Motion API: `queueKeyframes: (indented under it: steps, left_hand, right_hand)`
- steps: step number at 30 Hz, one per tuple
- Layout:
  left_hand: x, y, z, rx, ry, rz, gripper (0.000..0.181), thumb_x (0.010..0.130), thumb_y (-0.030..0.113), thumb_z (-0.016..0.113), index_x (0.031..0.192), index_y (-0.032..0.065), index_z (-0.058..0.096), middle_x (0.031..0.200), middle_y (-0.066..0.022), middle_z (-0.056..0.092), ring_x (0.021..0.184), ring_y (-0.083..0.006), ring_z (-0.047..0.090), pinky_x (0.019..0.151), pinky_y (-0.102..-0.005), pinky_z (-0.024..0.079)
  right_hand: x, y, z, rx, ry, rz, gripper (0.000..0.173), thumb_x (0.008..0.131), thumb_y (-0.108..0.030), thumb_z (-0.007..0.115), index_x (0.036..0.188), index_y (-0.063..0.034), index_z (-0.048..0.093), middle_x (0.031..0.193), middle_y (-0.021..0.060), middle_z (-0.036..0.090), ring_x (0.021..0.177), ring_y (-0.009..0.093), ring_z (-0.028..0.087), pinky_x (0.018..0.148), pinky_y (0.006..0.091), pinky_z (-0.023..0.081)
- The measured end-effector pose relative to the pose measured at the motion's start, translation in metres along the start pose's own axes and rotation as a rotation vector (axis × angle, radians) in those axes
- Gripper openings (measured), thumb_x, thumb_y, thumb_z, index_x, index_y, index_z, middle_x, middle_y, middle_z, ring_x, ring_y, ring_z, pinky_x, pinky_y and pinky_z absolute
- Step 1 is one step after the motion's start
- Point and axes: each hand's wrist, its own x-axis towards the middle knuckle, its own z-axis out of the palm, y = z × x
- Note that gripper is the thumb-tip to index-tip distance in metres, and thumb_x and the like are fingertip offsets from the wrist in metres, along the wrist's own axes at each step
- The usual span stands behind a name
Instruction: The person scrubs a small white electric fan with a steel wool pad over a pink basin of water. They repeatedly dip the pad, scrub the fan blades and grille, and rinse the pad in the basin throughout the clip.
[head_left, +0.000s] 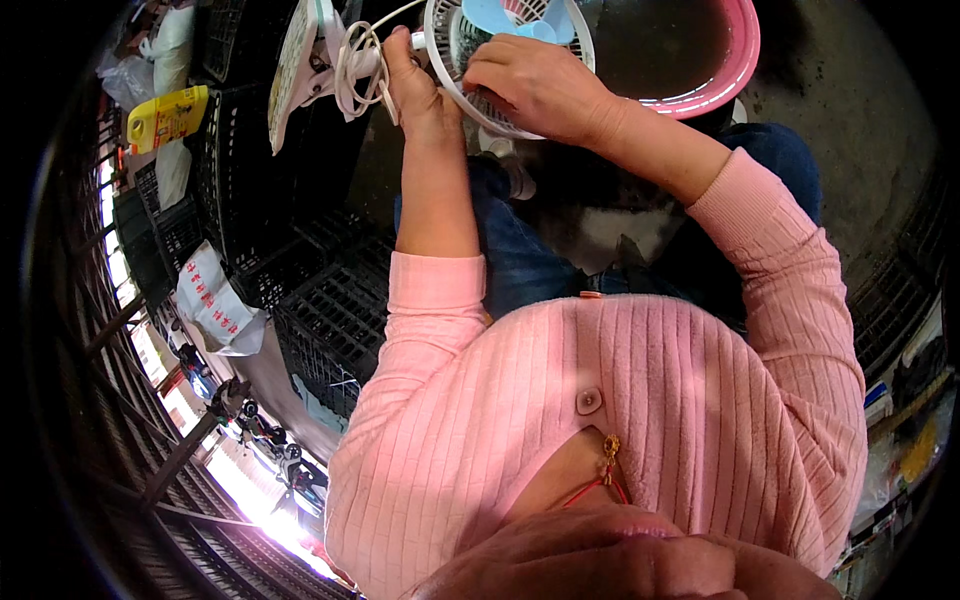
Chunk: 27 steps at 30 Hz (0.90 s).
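Note:
A small white clip-on electric fan is held out before me at the top of the view. My left hand (420, 94) is closed around its neck, between the round white cage (442, 66) and the clip base (296, 75). Loops of white power cord (352, 71) hang by that hand. My right hand (536, 86) reaches over the cage, its fingers bent down at the inner side of the slats. Whether those fingers pinch anything is hidden. Blue fan blades (556, 22) show just beyond the knuckles, cut off by the picture's upper edge.
A pink basin (724, 86) of murky water (649, 45) stands beyond my right forearm. Black plastic crates (330, 300) are stacked at my left, with a yellow jug (166, 120) and a white bag with red writing (217, 300) near them. Motorbikes (277, 450) stand farther off.

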Motion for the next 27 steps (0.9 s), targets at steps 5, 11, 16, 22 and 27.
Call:
queueKeyframes:
  steps: [5,11,16,22,27]
  left_hand:
    - [-0.012,0.000,0.018,0.013,0.038,0.071,0.026,0.082,0.031,0.060,0.094,0.0081,0.060,0.086,-0.0061,0.065,0.078,-0.0202,0.063,0.071,-0.0350,0.051]
    - [-0.010,-0.014,0.009,0.090,0.023,0.121,0.030,0.083,0.031,0.058,0.100,0.0065,0.058,0.093,-0.0074,0.064,0.085,-0.0209,0.061,0.075,-0.0345,0.051]
    - [-0.006,0.000,0.013,0.041,0.025,0.047,0.036,0.084,0.036,0.055,0.096,0.0027,0.060,0.089,-0.0097,0.065,0.081,-0.0240,0.062,0.073,-0.0386,0.051]
    - [-0.015,0.005,0.024,0.016,0.113,0.118,0.045,0.083,0.039,0.054,0.107,0.0001,0.056,0.099,-0.0132,0.063,0.089,-0.0279,0.061,0.079,-0.0438,0.050]
    - [-0.007,0.003,0.005,0.084,0.090,0.183,0.036,0.081,0.038,0.062,0.105,0.0110,0.057,0.096,-0.0065,0.065,0.088,-0.0212,0.063,0.074,-0.0407,0.050]
  right_hand:
    - [0.007,0.007,-0.010,-0.074,0.097,0.009,0.013,0.075,-0.008,0.060,0.088,-0.0071,0.059,0.084,0.0098,0.059,0.080,0.029,0.059,0.071,0.0363,0.049]
    - [0.022,0.020,-0.013,-0.007,0.111,0.161,0.006,0.077,-0.005,0.057,0.083,-0.0038,0.060,0.078,0.0133,0.061,0.073,0.030,0.060,0.064,0.0386,0.049]
    - [-0.012,0.004,0.000,-0.007,-0.099,-0.006,0.013,0.074,-0.010,0.060,0.087,-0.0076,0.057,0.084,0.0097,0.059,0.081,0.029,0.060,0.068,0.0374,0.050]
    - [-0.008,0.034,-0.061,0.516,-0.232,0.290,0.017,0.080,-0.007,0.065,0.096,-0.0034,0.065,0.091,0.0095,0.065,0.082,0.018,0.065,0.075,0.0283,0.051]
    - [0.016,0.048,-0.115,1.443,0.127,0.800,0.010,0.082,0.000,0.062,0.091,-0.0019,0.062,0.084,0.0067,0.065,0.072,0.016,0.063,0.064,0.0268,0.052]
